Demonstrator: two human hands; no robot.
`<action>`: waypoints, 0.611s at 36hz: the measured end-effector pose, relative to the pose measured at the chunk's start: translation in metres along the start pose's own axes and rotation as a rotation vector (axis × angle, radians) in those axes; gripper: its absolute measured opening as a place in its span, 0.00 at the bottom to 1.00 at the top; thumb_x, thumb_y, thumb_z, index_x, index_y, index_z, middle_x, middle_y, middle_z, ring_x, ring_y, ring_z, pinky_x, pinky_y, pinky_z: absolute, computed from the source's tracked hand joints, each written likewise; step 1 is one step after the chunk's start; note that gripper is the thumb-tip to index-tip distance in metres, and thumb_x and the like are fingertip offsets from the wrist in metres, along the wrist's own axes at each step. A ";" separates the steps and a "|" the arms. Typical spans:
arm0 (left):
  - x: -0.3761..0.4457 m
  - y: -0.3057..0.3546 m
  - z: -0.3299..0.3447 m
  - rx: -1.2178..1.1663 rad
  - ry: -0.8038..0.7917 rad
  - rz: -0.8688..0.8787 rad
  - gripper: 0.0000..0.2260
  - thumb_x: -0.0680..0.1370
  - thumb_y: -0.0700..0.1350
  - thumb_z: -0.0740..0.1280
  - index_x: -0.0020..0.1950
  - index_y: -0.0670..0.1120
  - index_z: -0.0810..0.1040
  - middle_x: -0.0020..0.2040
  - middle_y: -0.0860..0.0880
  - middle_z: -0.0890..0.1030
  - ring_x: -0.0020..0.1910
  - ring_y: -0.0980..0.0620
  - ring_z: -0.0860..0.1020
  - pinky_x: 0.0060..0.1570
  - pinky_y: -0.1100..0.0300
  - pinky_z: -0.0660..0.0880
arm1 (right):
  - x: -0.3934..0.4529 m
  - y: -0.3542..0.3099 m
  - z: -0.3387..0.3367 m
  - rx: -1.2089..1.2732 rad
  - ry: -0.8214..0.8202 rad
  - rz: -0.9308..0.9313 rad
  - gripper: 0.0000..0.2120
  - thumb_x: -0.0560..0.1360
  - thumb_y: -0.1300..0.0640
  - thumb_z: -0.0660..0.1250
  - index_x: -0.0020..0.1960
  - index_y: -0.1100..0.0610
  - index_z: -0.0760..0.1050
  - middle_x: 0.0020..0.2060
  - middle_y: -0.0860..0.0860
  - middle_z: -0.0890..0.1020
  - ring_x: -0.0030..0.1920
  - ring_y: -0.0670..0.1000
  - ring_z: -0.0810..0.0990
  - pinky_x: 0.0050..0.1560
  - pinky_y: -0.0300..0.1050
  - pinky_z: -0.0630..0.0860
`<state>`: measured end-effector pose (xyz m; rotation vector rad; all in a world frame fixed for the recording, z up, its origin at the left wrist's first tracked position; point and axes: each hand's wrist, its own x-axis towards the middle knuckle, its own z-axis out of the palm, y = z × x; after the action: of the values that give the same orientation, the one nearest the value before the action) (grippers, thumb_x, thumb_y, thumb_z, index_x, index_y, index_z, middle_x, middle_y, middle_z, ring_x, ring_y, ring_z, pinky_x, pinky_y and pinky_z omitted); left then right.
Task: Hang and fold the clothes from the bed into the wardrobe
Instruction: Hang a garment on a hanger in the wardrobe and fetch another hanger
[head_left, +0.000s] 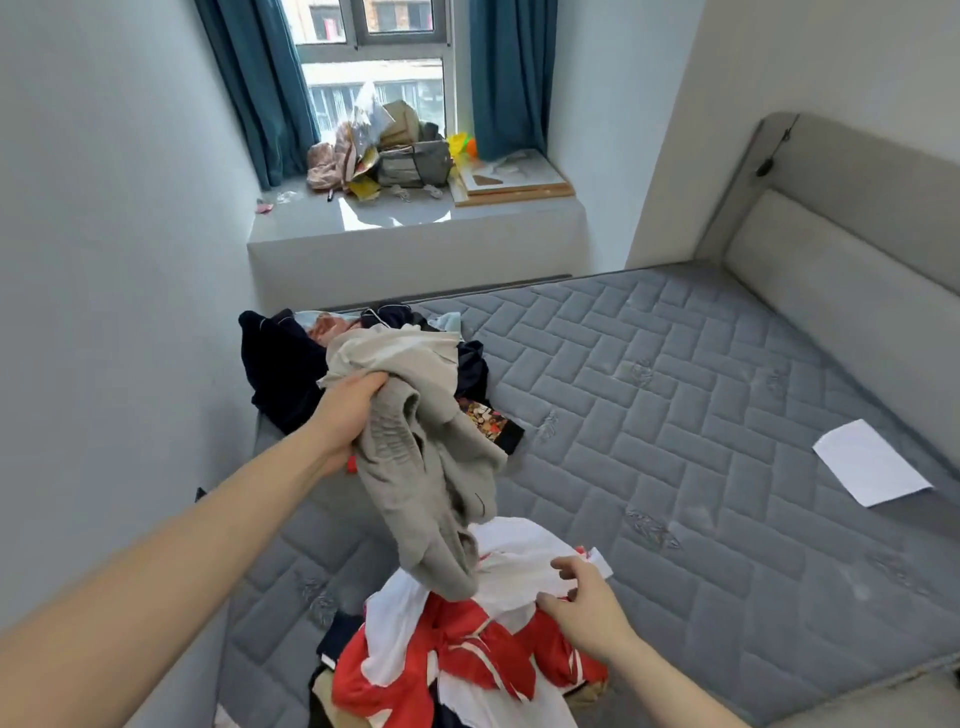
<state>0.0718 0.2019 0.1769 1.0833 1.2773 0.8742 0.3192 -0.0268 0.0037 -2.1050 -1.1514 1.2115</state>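
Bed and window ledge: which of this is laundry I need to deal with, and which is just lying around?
Job:
grey garment, gripped by left hand
red and white garment, under right hand
dark clothes pile

Lying about:
white paper on mattress
bags and clutter on window ledge

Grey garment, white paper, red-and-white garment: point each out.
Grey garment (426, 467): head view, hanging mid-section.
White paper (870, 462): head view, sheet centre.
Red-and-white garment (467, 649): head view, red panel.
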 end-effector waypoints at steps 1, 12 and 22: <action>0.019 0.000 -0.009 0.027 0.012 0.013 0.10 0.83 0.43 0.63 0.55 0.48 0.84 0.55 0.47 0.86 0.53 0.52 0.83 0.57 0.56 0.79 | 0.008 0.000 0.003 -0.019 0.004 0.010 0.23 0.73 0.51 0.72 0.67 0.49 0.72 0.63 0.48 0.74 0.59 0.46 0.76 0.62 0.45 0.74; 0.212 -0.004 -0.060 0.246 0.223 0.099 0.08 0.81 0.46 0.64 0.46 0.48 0.82 0.46 0.48 0.83 0.52 0.48 0.79 0.48 0.64 0.78 | 0.103 0.003 0.027 -0.195 0.022 0.087 0.25 0.75 0.52 0.70 0.70 0.51 0.69 0.65 0.50 0.72 0.65 0.49 0.74 0.65 0.47 0.72; 0.302 -0.059 -0.071 0.413 0.304 0.159 0.23 0.76 0.49 0.71 0.70 0.47 0.74 0.57 0.55 0.80 0.58 0.55 0.77 0.61 0.63 0.73 | 0.173 0.036 0.064 -0.326 0.000 0.144 0.31 0.70 0.54 0.70 0.73 0.51 0.68 0.69 0.50 0.71 0.70 0.53 0.69 0.66 0.45 0.68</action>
<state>0.0329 0.4811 0.0343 1.4295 1.6931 0.9433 0.3258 0.0967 -0.1385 -2.4645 -1.2890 1.1478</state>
